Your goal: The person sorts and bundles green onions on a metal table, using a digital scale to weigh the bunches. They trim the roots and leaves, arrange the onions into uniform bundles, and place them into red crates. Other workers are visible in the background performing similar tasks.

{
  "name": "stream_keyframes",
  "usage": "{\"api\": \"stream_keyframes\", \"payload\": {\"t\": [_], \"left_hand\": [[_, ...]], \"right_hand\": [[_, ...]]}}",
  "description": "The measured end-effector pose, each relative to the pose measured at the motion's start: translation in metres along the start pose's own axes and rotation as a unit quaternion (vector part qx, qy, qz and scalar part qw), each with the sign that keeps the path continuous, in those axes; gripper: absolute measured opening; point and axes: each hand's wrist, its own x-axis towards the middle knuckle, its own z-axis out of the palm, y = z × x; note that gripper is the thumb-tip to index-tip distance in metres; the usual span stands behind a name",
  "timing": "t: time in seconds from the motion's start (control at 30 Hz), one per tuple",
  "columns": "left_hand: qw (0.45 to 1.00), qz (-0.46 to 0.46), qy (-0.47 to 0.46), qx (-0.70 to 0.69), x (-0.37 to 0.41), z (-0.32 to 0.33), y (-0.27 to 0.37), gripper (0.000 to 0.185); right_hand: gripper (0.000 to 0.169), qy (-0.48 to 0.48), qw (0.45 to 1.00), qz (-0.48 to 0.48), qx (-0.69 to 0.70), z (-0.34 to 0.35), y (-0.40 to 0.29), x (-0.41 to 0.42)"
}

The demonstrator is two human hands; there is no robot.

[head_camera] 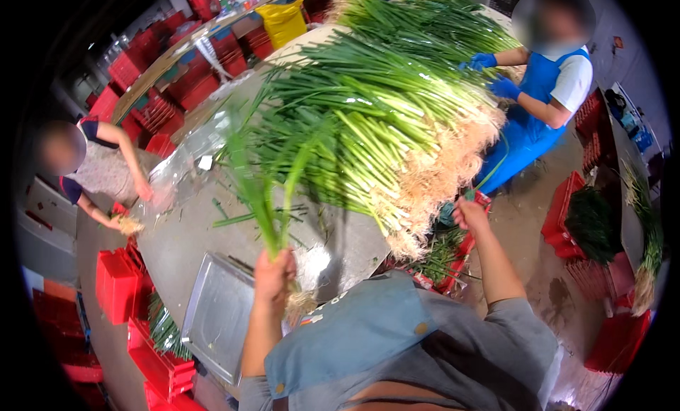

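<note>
My left hand [273,278] is closed round a small bunch of green onions [260,214], held upright over the table's near side. Its leaves point away from me and look blurred; the pale roots [300,304] hang below my fist. Out to the right, my right hand [470,215] pinches a long, loose green leaf [498,167] above a red crate [463,259] of leaf trimmings [443,254]. Between my hands and beyond them lies a large heap of green onions [366,140], with roots toward the right and leaves toward the left.
A metal tray [220,315] sits by my left forearm on the grey table [340,251]. At right stands a co-worker in a blue apron [552,76], gloved hands on the heap. Another person [109,167] works at left beside clear plastic [180,167]. Red crates [114,286] line the floor.
</note>
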Motion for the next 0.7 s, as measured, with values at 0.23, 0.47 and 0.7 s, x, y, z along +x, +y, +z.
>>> {"api": "stream_keyframes", "payload": {"t": [0.23,0.47,0.7], "left_hand": [[0.978,0.189,0.020,-0.088,-0.009,-0.007,0.062,0.018],[0.972,0.203,0.052,-0.107,0.030,0.011,0.010,0.013],[0.983,-0.054,0.110,-0.136,0.095,-0.007,-0.116,0.014]], "right_hand": [[0.045,-0.065,0.874,-0.135,-0.463,-0.019,0.028,0.020],[0.028,0.156,0.801,-0.367,-0.446,0.000,-0.118,0.038],[0.049,0.235,0.698,-0.456,-0.500,-0.004,-0.177,0.155]]}}
